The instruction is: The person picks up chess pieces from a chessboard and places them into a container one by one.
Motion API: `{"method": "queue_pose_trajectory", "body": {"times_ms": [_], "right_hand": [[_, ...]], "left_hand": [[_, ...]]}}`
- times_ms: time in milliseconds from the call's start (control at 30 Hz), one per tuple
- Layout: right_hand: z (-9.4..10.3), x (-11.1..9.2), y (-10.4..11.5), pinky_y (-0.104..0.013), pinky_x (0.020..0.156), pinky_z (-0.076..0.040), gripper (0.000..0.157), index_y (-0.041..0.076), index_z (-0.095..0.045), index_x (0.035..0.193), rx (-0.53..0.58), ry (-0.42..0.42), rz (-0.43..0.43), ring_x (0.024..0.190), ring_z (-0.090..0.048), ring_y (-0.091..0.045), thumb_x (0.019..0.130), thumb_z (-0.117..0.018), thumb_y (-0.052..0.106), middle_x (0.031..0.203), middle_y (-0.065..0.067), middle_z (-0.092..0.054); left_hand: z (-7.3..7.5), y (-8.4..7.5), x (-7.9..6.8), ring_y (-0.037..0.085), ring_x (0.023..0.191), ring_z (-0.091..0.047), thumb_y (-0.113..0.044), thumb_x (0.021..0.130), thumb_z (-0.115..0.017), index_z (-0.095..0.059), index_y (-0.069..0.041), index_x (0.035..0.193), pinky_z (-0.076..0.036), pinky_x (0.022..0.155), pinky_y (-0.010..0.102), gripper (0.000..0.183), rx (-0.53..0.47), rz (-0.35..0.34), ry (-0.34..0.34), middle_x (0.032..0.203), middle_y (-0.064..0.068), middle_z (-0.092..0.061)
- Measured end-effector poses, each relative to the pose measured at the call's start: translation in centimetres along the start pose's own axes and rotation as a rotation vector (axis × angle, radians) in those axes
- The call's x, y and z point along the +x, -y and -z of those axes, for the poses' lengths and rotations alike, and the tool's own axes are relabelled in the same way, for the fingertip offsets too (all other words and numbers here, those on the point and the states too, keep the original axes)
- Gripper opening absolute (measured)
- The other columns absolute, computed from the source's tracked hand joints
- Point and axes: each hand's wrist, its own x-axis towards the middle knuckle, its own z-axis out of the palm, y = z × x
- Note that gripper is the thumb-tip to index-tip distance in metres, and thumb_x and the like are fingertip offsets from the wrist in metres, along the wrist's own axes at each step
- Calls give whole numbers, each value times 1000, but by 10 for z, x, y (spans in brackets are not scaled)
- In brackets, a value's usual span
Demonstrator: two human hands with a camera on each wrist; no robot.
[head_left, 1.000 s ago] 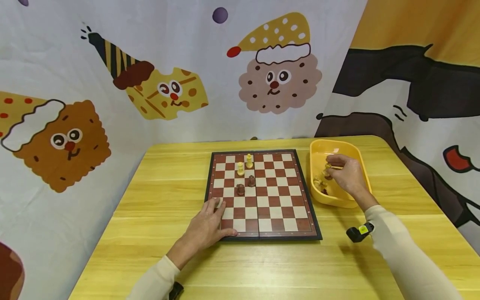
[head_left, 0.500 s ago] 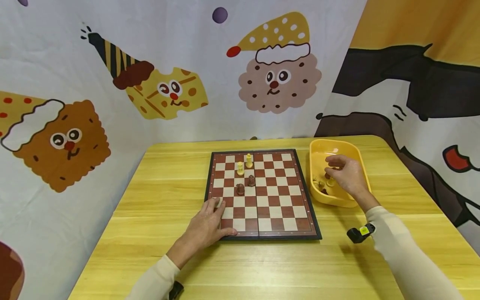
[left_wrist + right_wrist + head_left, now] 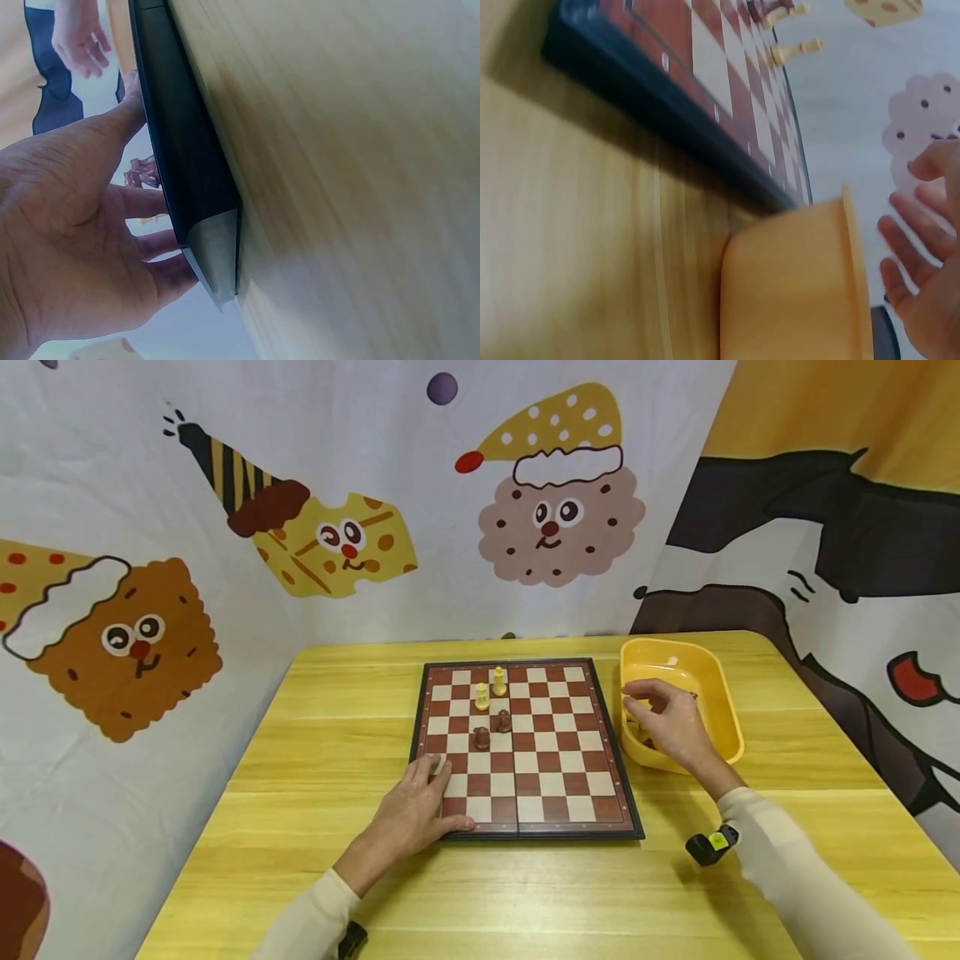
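A folding chessboard [image 3: 565, 760] lies flat on the table. Two pale yellow chess pieces stand on its upper left part, a shorter one [image 3: 482, 697] and a taller one [image 3: 498, 682]. Nearer are two dark brown chess pieces, one [image 3: 482, 739] left of the other [image 3: 503, 722]. My left hand [image 3: 408, 806] rests on the board's near left corner, its thumb on the front edge. My right hand [image 3: 672, 720] hovers over the left side of a yellow tray [image 3: 720, 710], fingers bent loosely. No piece shows between its fingers. It hides part of the tray's contents.
Several loose chess pieces lie in the tray, partly hidden. The tray stands just right of the board on the wooden table [image 3: 315, 718]. A cloth with cartoon prints [image 3: 360, 618] hangs behind the table.
My right hand was among the pieces in the tray, near a yellow piece and then brown ones; it has moved left toward the tray's left rim. My left hand has not moved.
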Motion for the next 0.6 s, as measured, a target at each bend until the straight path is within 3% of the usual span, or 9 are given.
{"method": "queue_pose_trajectory", "body": {"times_ms": [100, 200, 333, 500, 600], "right_hand": [[-6, -1, 8, -32, 87, -51, 26, -1, -71, 121, 59, 14, 38, 101, -62, -17, 101, -66, 16, 116, -16, -70], [-13, -1, 18, -45, 95, -51, 26, 1, -70, 123, 103, 48, 69, 109, -62, -23, 101, -65, 15, 119, -15, -69], [-24, -3, 31, -44, 91, -54, 29, 4, -70, 127, 131, 135, 82, 116, -61, -32, 101, -66, 18, 124, -11, -68], [-37, -2, 44, -46, 83, -55, 31, 8, -70, 129, 131, 208, 102, 115, -60, -34, 100, -67, 21, 130, -8, -66], [-46, 3, 50, -42, 82, -57, 34, 7, -68, 131, 209, 254, 90, 112, -63, -36, 100, -68, 19, 131, -12, -64]], "left_hand": [[0, 0, 0, 39, 135, -41, -61, 82, -74, -47, 8, 147, -47, 104, 48, 99, 0, 0, -2, 147, 27, -42], [0, 0, 0, 39, 136, -41, -62, 82, -74, -47, 8, 147, -48, 104, 48, 99, 1, -4, -8, 147, 27, -42], [0, 0, -1, 39, 135, -41, -61, 83, -74, -47, 8, 147, -48, 103, 48, 98, 4, -6, -1, 147, 27, -42], [0, 0, 0, 40, 134, -42, -62, 82, -74, -48, 8, 147, -51, 100, 47, 99, 11, -7, 1, 146, 27, -43], [1, 0, 1, 40, 134, -42, -61, 81, -75, -48, 8, 146, -51, 99, 47, 98, 11, -6, 0, 145, 27, -43]]}}
